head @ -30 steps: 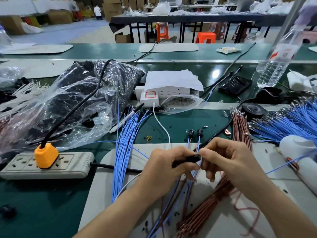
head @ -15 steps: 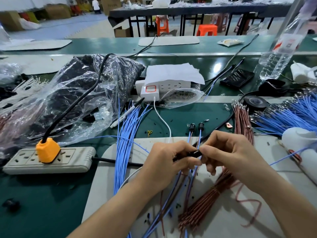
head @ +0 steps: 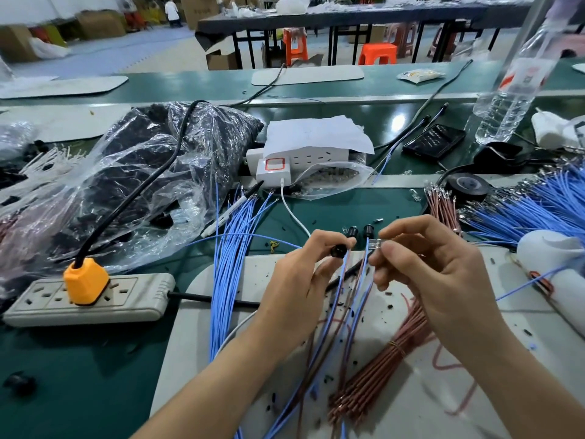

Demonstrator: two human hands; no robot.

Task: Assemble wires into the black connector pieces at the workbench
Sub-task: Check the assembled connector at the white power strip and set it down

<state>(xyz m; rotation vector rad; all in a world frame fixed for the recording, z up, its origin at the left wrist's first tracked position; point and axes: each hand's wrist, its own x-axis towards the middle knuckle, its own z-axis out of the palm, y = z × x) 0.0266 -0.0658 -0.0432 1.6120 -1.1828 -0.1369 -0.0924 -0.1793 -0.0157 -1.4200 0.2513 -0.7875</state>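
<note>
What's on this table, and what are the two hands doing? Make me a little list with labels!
Place: green workbench with a grey mat
Left hand: pinches a black connector piece
Right hand: pinches a small clear part, too small to name
Hands: apart, not touching
Blue wires: loose bundle left of the hands
Brown wires: tied bundle on the mat
Power strip: has an orange plug in it
Far right: clear water bottle

No legible text anywhere; water bottle label (head: 523, 78) only a blur.
</note>
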